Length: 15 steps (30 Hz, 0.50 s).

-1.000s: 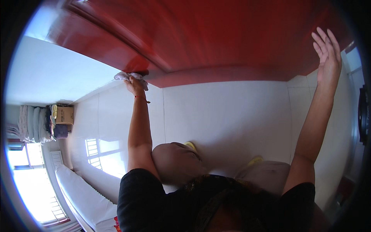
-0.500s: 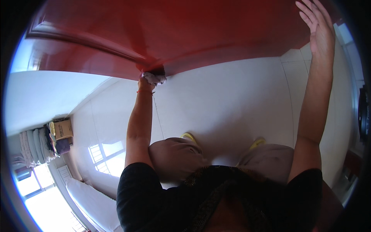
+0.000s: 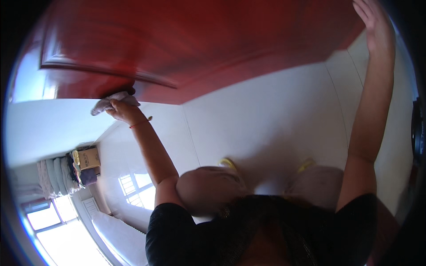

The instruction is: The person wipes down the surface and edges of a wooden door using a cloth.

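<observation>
A red panelled door (image 3: 213, 35) with glossy moulding fills the upper part of the view. My left hand (image 3: 125, 112), a red string round its wrist, is closed on a pale greyish-pink cloth (image 3: 106, 104). The cloth lies against the door's lower left part, beside the edge where the red surface ends. At the upper right, my raised right hand (image 3: 376, 27) has its fingers stretched out near the door's right side. Nothing shows in it, and its fingertips are cut off by the frame's rim; whether it touches the door I cannot tell.
Pale floor tiles (image 3: 262, 111) spread below the door, with yellow shoes (image 3: 227, 163) on my feet. To the left are a cardboard box (image 3: 88, 158), folded bedding (image 3: 55, 175), a bright window (image 3: 55, 226) and a white-covered bed (image 3: 120, 237).
My left hand has slid the cloth leftward along the door's lower part. The view has shifted a little, and my right hand stays raised with fingers stretched.
</observation>
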Available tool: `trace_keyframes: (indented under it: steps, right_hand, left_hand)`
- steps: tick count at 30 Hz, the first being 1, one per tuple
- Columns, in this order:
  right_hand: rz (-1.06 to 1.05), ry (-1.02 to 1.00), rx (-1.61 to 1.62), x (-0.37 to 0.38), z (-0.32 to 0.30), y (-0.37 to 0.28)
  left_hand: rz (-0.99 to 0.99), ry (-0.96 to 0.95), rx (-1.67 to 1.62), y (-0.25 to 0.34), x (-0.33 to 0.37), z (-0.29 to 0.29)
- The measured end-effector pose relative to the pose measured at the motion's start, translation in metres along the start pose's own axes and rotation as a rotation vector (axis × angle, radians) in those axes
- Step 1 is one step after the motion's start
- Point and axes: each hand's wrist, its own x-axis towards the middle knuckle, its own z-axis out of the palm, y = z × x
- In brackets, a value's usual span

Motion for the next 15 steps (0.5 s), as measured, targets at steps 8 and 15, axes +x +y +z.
trace_keyframes:
  steps: [8, 15]
  right_hand:
    - [-0.178, 0.106, -0.181, 0.017, -0.017, 0.012]
    - [-0.175, 0.141, -0.218, 0.017, -0.023, 0.004]
  left_hand:
    - [1.226, -0.536, 0.621, -0.005, -0.086, 0.053]
    - [1.16, -0.76, 0.775, -0.044, -0.105, 0.028]
